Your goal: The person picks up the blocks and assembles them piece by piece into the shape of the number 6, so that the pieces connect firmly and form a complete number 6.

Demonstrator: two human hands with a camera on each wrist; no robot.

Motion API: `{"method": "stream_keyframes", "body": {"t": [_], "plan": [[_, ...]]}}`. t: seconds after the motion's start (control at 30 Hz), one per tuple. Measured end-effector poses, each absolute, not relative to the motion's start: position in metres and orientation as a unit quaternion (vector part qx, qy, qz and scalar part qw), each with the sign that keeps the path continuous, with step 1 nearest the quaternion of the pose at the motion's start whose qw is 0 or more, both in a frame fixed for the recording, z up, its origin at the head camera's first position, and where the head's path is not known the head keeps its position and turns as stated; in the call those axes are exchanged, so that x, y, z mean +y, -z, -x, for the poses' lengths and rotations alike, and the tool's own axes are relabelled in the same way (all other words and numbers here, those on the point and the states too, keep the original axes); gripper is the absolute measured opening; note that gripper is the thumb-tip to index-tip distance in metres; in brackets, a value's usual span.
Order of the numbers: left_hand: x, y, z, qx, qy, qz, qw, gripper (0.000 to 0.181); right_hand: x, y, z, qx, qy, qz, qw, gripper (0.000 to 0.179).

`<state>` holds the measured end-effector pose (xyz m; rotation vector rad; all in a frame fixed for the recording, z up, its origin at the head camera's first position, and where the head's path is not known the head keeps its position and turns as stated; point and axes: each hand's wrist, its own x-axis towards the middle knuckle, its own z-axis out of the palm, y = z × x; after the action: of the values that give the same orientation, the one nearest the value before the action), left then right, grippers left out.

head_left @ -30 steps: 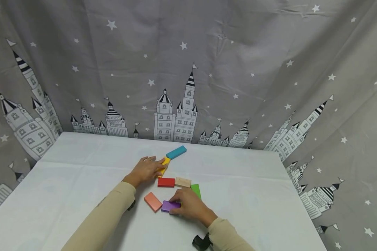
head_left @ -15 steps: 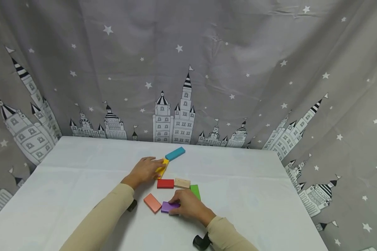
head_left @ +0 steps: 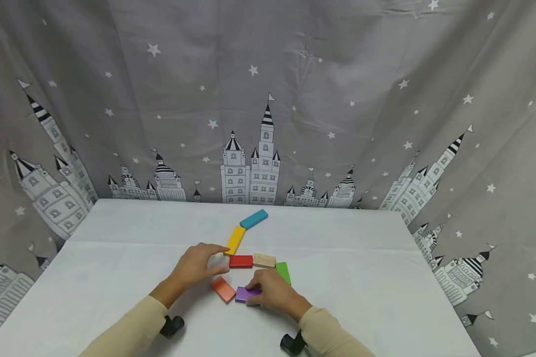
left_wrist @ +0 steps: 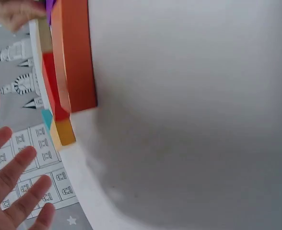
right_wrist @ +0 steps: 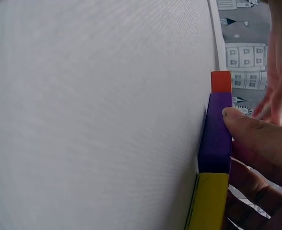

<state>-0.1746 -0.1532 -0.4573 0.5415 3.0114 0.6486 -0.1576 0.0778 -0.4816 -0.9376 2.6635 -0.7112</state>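
My right hand [head_left: 274, 291] pinches a purple block [head_left: 245, 294] lying flat on the white table, thumb on its near side and fingers on the far side. A second yellow block [right_wrist: 208, 201] meets the purple one's end in the right wrist view; the hand hides it from the head. My left hand [head_left: 196, 267], fingers spread in its wrist view, is left of the red block [head_left: 241, 262] and overlaps the lower end of a yellow block [head_left: 235, 239]. An orange block [head_left: 223, 289] lies at the purple one's left end.
A blue block [head_left: 254, 219] slants away from the yellow one's top. Right of the red block come a plain wooden block [head_left: 264, 261] and a green block [head_left: 283, 271]. Behind the white table [head_left: 362, 277] hangs a grey curtain [head_left: 330, 64] with castles and stars.
My left hand has let go of the upper yellow block and drawn back toward the near left, its fingers opening. My right hand keeps its pinch on the purple block.
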Motion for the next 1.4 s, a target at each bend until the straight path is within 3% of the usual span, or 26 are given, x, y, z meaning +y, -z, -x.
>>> {"method": "stream_keyframes", "body": {"t": [0.33,0.63,0.93,1.4], "plan": [[-0.152,0.457,0.14,0.965,-0.222,-0.134,0.039,0.051,0.081,0.481,0.158,0.91,0.249,0.312,0.111,0.028],[-0.142,0.471,0.119,0.98,-0.181,-0.083,0.007,0.056,0.081,0.48,0.156,0.911,0.256,0.303,0.114,0.03],[-0.134,0.473,0.117,0.984,-0.164,-0.072,0.007,0.068,0.079,0.481,0.155,0.911,0.259,0.3,0.115,0.029],[-0.135,0.478,0.122,0.985,-0.15,-0.079,0.019,0.069,0.077,0.479,0.153,0.908,0.272,0.294,0.119,0.028]]}}
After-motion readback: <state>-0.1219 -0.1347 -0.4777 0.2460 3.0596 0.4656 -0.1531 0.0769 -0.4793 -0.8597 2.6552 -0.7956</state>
